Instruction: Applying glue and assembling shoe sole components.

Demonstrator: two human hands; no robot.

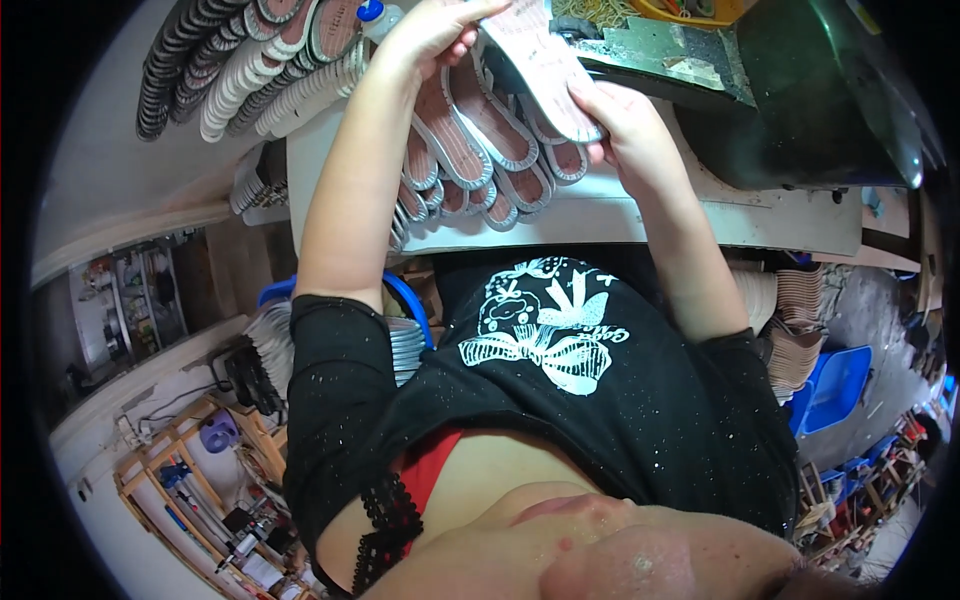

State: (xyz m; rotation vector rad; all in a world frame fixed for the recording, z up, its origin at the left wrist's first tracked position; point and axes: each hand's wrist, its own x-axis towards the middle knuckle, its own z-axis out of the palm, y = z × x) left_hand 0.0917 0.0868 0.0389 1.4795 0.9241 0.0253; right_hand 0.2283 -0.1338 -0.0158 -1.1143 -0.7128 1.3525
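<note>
A pale shoe insole (541, 68) with a dark edge is stretched between my two hands above the white table (600, 222). My left hand (440, 38) pinches its upper end, which runs past the picture's top edge. At the lower, rounded end, the thumb and fingers of my right hand (622, 118) are closed on it. Below lies a pile of insoles (455, 140) with pinkish-brown tops and grey gathered rims, overlapping one another.
Long stacks of insoles (240, 70) stand at the upper left, near a bottle with a blue cap (371, 11). A dark green machine (800, 100) fills the upper right, by a yellow tray (690, 12). Lower right is a blue bin (838, 385); more stacked pieces (797, 320) stand beside it.
</note>
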